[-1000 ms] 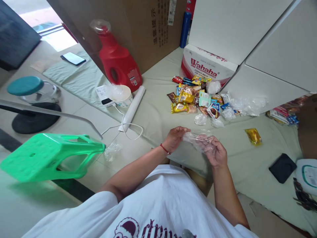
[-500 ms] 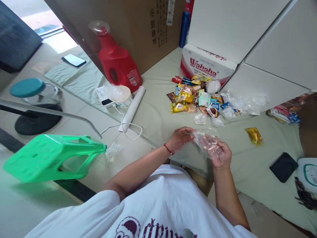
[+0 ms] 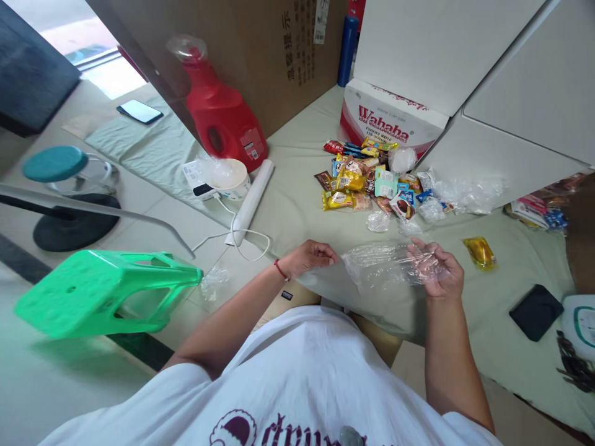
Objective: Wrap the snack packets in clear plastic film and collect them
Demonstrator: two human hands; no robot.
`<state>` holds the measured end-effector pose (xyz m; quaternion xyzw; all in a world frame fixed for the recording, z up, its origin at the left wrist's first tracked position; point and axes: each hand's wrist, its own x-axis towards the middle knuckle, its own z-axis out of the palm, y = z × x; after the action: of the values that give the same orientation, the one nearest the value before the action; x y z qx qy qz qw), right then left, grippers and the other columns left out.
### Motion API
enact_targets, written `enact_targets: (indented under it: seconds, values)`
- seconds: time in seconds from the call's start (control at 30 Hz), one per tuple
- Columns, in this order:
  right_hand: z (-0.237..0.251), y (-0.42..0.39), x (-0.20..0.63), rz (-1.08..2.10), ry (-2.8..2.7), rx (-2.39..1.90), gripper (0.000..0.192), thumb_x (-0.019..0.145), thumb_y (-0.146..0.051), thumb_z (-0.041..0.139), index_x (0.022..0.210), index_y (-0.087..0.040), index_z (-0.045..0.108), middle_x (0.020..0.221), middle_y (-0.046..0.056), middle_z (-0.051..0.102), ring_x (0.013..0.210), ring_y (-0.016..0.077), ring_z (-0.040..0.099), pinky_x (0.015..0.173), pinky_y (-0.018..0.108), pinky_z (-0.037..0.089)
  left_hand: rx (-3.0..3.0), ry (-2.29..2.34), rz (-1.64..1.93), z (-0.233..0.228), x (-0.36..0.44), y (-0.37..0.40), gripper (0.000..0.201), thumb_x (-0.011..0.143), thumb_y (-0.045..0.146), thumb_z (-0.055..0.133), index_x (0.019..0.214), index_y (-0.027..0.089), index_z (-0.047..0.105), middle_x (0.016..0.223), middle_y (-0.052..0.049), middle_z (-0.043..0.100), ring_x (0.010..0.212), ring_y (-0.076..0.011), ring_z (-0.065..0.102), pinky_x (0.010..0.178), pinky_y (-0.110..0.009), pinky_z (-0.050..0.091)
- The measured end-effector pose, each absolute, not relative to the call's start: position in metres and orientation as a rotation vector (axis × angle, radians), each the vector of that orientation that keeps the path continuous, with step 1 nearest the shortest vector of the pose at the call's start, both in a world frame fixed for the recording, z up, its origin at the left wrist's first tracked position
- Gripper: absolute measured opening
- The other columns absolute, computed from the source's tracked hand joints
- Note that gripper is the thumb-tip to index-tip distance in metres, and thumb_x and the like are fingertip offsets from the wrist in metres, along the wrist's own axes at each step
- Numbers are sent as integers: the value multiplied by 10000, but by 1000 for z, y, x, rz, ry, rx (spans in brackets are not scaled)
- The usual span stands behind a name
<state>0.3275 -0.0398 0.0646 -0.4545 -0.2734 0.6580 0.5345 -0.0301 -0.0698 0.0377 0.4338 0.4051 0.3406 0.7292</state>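
— From the head view, what do we have in hand?

— A clear plastic bag (image 3: 385,266), stretched between our two hands above the pale green mat (image 3: 302,210). Our right hand (image 3: 439,272) has its fingers (image 3: 421,251) curled over the bag's far end, pinching the film against the palm. Our left hand (image 3: 309,257) is loosely closed; whether its fingers actually pinch the film's edge we cannot tell, the plastic being so clear.

— How do we open it well?

— We judge it best to rub the two layers apart at the mouth with thumb and forefinger, keeping the pull gentle so the film does not tear.

— And beyond the fingers?

— The snack packets (image 3: 367,183) lie heaped further off; a lone yellow packet (image 3: 480,253) sits just past the right fingers.
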Motion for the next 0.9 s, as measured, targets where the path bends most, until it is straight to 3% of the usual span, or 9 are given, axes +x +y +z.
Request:
enact_targets:
  seconds: [0.1,0.2,0.27,0.3,0.47,0.53,0.67,0.8,0.9]
  values:
    - [65,-29,322,1583,-697,-1089,141,691,-367,719,718,-263,629,1129,53,761,1012,286,718,1012,511,559,843,817,949,38,-27,-71,464,657,523,931,927,187,760,1052,-99,723,1009,-198,652,854,-283,497]
    - [64,-25,309,1625,-755,-1103,171,694,-391,711,703,-266,594,1130,60,759,1009,298,716,1013,529,558,695,739,1117,32,-4,-64,803,577,575,956,1261,265,670,1274,-120,682,1280,-238,586,1011,-325,456]
    - [64,-23,303,1638,-779,-1106,192,684,-397,707,680,-267,565,1116,66,764,980,303,720,1002,532,564,757,725,1040,27,12,-57,982,497,484,1007,1370,270,612,1168,-112,720,1230,-234,619,1003,-328,454]
    - [65,-22,303,1633,-785,-1109,200,679,-399,705,670,-267,555,1113,69,766,952,301,724,988,531,572,814,725,964,26,17,-53,979,488,428,1017,1367,255,622,1063,-94,738,1143,-226,656,969,-328,469]
    - [72,-8,322,1564,-819,-1180,193,670,-394,701,694,-253,572,1152,85,764,766,271,722,795,518,623,1022,759,625,34,1,-59,454,614,417,950,958,165,794,702,-43,693,652,-155,623,662,-282,478]
    - [73,1,331,1577,-843,-1216,186,678,-383,707,730,-245,594,1178,93,756,758,275,725,712,501,618,1017,753,568,42,-17,-72,356,664,457,911,816,159,790,670,-52,687,599,-143,591,619,-276,463]
    - [59,24,331,1677,-875,-1256,254,676,-361,782,803,-237,600,1193,107,747,755,254,725,611,411,587,901,786,570,48,-43,-103,366,693,494,882,714,151,755,654,-59,673,582,-137,581,614,-274,468]
    - [37,48,312,1686,-1015,-1417,385,604,-366,895,811,-203,615,984,103,761,743,227,713,607,333,556,770,1012,680,40,-45,-118,397,713,505,878,848,154,753,708,-47,692,645,-132,642,619,-230,484]
    - [36,58,307,1341,-1232,-1557,331,658,-399,856,820,-192,654,832,55,716,771,220,680,740,373,560,661,1216,748,34,-37,-115,401,722,491,867,924,173,731,792,-36,714,602,-118,671,489,-182,402]
